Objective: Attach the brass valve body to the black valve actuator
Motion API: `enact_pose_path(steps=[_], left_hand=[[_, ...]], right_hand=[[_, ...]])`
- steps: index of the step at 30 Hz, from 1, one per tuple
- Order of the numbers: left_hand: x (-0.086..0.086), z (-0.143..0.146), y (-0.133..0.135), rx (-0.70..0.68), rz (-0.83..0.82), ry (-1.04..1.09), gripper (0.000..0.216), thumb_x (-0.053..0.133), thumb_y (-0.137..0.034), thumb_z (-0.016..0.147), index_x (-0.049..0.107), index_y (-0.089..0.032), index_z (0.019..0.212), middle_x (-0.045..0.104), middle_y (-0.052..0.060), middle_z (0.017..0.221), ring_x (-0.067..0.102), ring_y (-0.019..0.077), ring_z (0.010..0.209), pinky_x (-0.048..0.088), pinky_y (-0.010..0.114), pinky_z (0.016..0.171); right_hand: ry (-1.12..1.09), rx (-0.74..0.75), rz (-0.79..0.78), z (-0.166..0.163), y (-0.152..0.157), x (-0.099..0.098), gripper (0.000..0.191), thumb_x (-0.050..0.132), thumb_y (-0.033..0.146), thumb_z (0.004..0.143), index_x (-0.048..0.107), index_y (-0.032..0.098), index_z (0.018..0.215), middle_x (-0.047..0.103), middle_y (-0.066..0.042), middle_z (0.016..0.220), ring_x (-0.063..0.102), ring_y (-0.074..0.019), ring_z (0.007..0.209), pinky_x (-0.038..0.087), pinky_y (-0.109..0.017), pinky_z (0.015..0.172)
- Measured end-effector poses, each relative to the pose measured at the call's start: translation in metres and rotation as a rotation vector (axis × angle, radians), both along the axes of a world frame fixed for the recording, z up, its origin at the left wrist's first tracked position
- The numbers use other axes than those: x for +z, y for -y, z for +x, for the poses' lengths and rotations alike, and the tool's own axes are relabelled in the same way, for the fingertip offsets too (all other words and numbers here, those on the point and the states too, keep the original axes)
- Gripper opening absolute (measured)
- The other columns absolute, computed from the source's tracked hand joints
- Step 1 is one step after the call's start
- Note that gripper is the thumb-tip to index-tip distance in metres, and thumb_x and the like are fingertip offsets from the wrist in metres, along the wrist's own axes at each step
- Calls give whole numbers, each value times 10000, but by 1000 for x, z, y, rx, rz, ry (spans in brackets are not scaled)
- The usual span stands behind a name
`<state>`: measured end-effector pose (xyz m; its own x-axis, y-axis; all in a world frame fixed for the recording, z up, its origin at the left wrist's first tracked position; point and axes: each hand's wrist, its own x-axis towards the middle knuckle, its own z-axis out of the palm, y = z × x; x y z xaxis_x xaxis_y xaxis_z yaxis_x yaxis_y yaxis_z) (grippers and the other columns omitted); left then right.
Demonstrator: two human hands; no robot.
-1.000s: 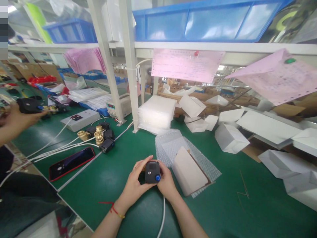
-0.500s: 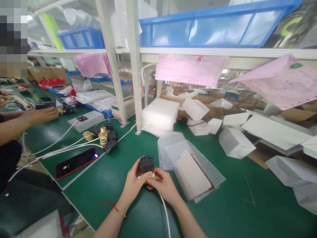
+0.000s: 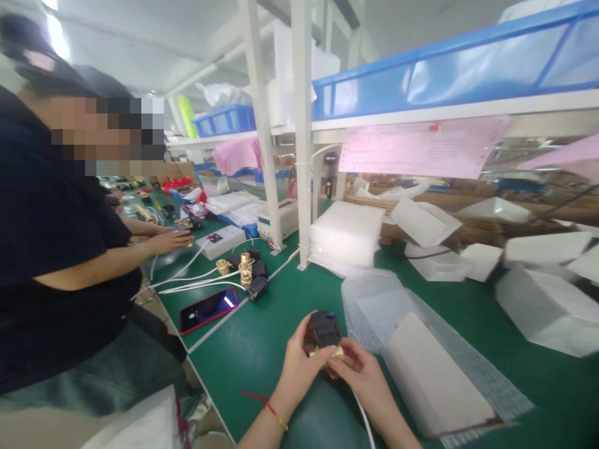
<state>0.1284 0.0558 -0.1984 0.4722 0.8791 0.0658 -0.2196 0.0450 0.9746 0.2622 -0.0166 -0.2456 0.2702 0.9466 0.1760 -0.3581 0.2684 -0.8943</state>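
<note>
I hold a small black box-shaped plastic actuator with a blue knob and brass fitting (image 3: 326, 330) between both hands, just above the green worktop (image 3: 262, 349). My left hand (image 3: 299, 368) is closed around its left side; my right hand (image 3: 360, 374) grips the brass end, where a white cable (image 3: 367, 424) trails back along my wrist. Just right of my right hand lies a white flat carton on clear bubble wrap (image 3: 435, 374). Further left of my left hand lie a red-cased phone (image 3: 208, 310) and similar brass-and-black valves (image 3: 243, 274). A person in a dark shirt (image 3: 51, 249) works beyond.

Bare green mat (image 3: 262, 368) left of hands; bubble wrap (image 3: 421, 349) with white box (image 3: 435, 374) blocks right.
</note>
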Motion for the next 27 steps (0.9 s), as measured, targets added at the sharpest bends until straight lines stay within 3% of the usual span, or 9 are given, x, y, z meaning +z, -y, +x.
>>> enact_pose_path(steps=[3,10,13,16,21,27], left_hand=[[3,-2,3,-14,27,29,913,833,-451,702,442,-86,1442,608,181,1373,628,298,1187,540,361,994],[13,-10,6,-41,85,-40,1003,837,-501,671,428,-98,1494,576,185,1420,550,356,1298,436,455,1149],[6,-12,4,17,182,-108,992,843,-636,687,510,-118,1464,559,179,1408,490,376,1344,361,495,1206],[-3,-12,2,63,254,-164,911,825,-676,720,577,-156,1426,540,165,1387,453,375,1355,331,520,1222],[-17,-8,0,75,264,-116,862,900,-529,679,590,-195,1411,547,141,1342,490,369,1315,429,469,1168],[-23,-6,-4,79,268,-134,891,943,-325,568,610,-219,1388,539,121,1314,518,361,1265,443,455,1142]], right_hand=[[-34,-13,3,0,-3,-11,563,1071,563,867,751,155,1087,691,-128,953,685,-293,805,597,-225,658],[72,-188,6,-10,4,3,603,1055,703,838,771,222,1064,681,-72,1050,658,-276,967,564,-186,854],[178,-243,9,-3,2,-7,481,990,591,913,740,218,1085,672,-57,1060,650,-272,971,558,-183,862],[280,-207,34,9,-1,-21,337,910,443,961,728,200,1108,666,-65,1075,649,-289,982,572,-211,857],[268,-178,66,18,-5,-30,298,910,385,948,726,200,1090,667,-77,1078,658,-305,959,600,-249,839],[224,-185,32,13,-6,-23,337,947,359,828,737,193,1034,680,-96,1045,669,-339,947,619,-287,812]])
